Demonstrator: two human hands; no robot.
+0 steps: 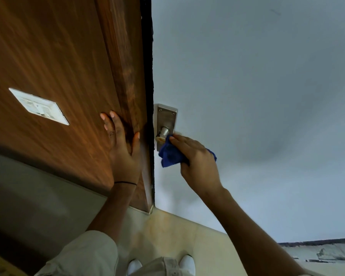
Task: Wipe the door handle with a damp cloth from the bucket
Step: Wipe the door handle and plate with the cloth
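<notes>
- The right hand [195,158] is clamped on a crumpled dark blue cloth [170,155], with the fingers laid over the top of it and the thumb tucked under.
- The cloth is pressed against the lower part of the metal door handle [163,134], a short silver knob with a brassy end that sticks out from a rectangular brushed-steel backplate [166,116].
- The fingertips of the right hand reach just beside the knob; the cloth covers the lower part of the backplate, so that part is hidden.
- A corner of the cloth also shows past the far side of the right hand, against the pale grey-white door [257,96] that carries the backplate.
- The left hand [123,148] lies flat and spread, fingers apart, on the brown wood-grain panel [58,56] to the left of the door's dark edge, holding nothing.
- A thin black band [126,183] circles the left wrist.
- A white rectangular switch plate [39,106] sits on the wood panel, well apart from the left hand.
- Below, the person's light-coloured trousers [88,255] and two white shoe tips [186,262] show over a beige floor [177,232].
- The bucket is not in view.
</notes>
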